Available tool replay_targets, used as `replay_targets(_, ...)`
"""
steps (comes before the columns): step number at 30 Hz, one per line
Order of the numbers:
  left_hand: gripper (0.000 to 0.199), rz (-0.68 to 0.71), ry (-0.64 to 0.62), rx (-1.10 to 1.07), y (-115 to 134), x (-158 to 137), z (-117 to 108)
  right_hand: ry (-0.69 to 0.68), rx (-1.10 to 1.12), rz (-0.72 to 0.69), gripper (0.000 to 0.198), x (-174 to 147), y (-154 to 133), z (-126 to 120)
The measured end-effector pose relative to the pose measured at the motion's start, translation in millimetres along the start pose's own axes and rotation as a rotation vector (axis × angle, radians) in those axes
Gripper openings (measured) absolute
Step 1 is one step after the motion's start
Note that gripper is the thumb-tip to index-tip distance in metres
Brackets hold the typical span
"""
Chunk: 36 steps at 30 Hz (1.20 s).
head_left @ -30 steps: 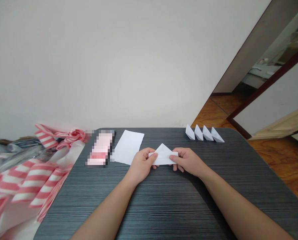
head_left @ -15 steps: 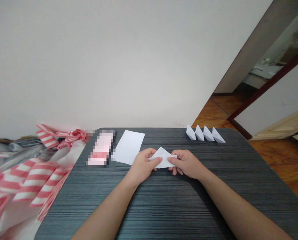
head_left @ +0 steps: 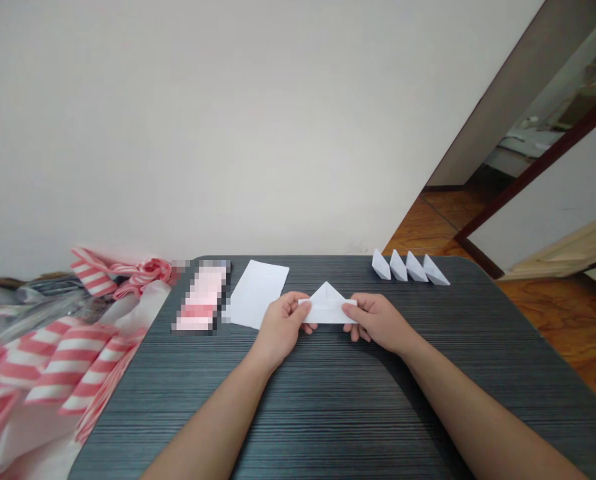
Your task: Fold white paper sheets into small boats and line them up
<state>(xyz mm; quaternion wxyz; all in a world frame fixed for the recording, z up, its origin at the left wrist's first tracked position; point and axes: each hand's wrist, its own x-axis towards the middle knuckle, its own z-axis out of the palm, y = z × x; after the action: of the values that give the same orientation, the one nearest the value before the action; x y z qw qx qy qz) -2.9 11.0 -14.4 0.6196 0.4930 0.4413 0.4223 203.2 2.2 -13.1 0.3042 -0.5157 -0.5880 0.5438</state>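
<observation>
A folded sheet of white paper [head_left: 327,308], peaked like a hat with a straight band along its lower edge, is held between my two hands above the dark table. My left hand [head_left: 285,323] pinches its left end, thumb on the near face and fingers behind. At the right end, my right hand [head_left: 377,319] grips it the same way. Just left of my left hand lies flat white paper [head_left: 258,293]. Several folded paper boats [head_left: 399,266] stand in a row at the far right of the table.
The dark wood-grained table [head_left: 318,413] meets a pale wall [head_left: 258,133] at the back. A blurred-out pink and black flat object [head_left: 201,297] lies at the table's left. Red-and-white striped cloth [head_left: 73,353] is heaped beyond the left edge. Wooden floor [head_left: 568,320] shows at right.
Both hands have lifted the folded paper slightly up and away from me. Its ends were tilted before; now it is level, and my thumbs have shifted outward toward its ends.
</observation>
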Motion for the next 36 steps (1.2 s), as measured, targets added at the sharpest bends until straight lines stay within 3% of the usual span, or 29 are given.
replay_targets(5, 0.026, 0.037, 0.044, -0.028, 1.0, -0.1, 0.5, -0.034, 0.045, -0.017, 0.036, -0.7, 0.1, -0.1)
replay_targets(9, 0.029, 0.041, 0.034, -0.028, 1.9, -0.9, 1.0, 0.112, 0.171, -0.079, 0.036, 2.3, 1.2, 1.0)
replay_targets(12, 0.031, 0.031, 0.01, 0.008, 3.6, -2.1, 1.5, 0.168, 0.105, -0.208, 0.031, 2.9, -1.3, 1.5)
replay_targets(14, 0.032, 0.031, -0.032, 0.043, 5.0, -3.0, 1.7, 0.134, 0.02, -0.329, 0.035, 2.0, -3.8, 1.7)
replay_targets(18, 0.03, 0.049, -0.111, 0.105, 6.8, -4.8, 1.3, 0.055, -0.065, -0.483, 0.023, -0.2, -6.6, 1.7)
replay_targets(25, 0.03, 0.103, -0.141, 0.245, 5.4, -6.8, 1.4, 0.07, -0.038, -0.481, 0.007, -0.7, -10.0, 4.1)
replay_targets(30, 0.022, 0.136, -0.179, 0.381, 11.4, -7.9, -0.6, 0.116, -0.129, -0.381, 0.012, -0.4, -7.9, 5.5)
replay_targets(34, 0.04, 0.123, -0.155, 0.385, 17.3, -9.6, -2.6, 0.072, -0.267, -0.417, 0.019, -0.3, -10.0, 4.7)
replay_targets(36, 0.037, 0.1, -0.177, 0.381, 17.7, -10.1, -2.1, 0.052, -0.305, -0.418, 0.021, -0.1, -10.8, 5.6)
